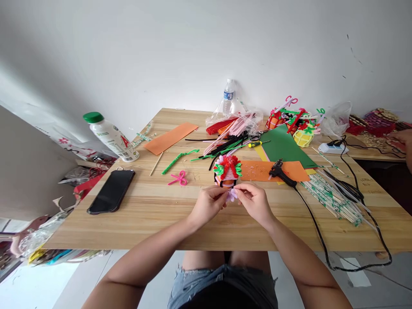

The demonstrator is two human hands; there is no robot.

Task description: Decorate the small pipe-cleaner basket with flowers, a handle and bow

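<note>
Near the table's front, both hands pinch a small lilac pipe-cleaner flower (231, 196) between them. My left hand (209, 204) grips its left side with thumb and forefinger. On its right side, the fingertips of my right hand (254, 201) are closed. Just behind stands a small pipe-cleaner basket (228, 169) with red, pink and green petals on top and an orange body banded in black; its lower part is partly hidden by the hands. A pink looped pipe cleaner (179, 178) and a green coiled one (175, 163) lie to the left.
A black glue gun (280, 171) rests on orange paper (257, 171), its cord looping over the front edge. Wrapped sticks (334, 199) lie right. Left are a phone (111, 191) and white bottle (109, 136). Pipe cleaners (231, 128) and finished baskets (302, 133) sit behind. Another person's hand (402, 139) shows far right.
</note>
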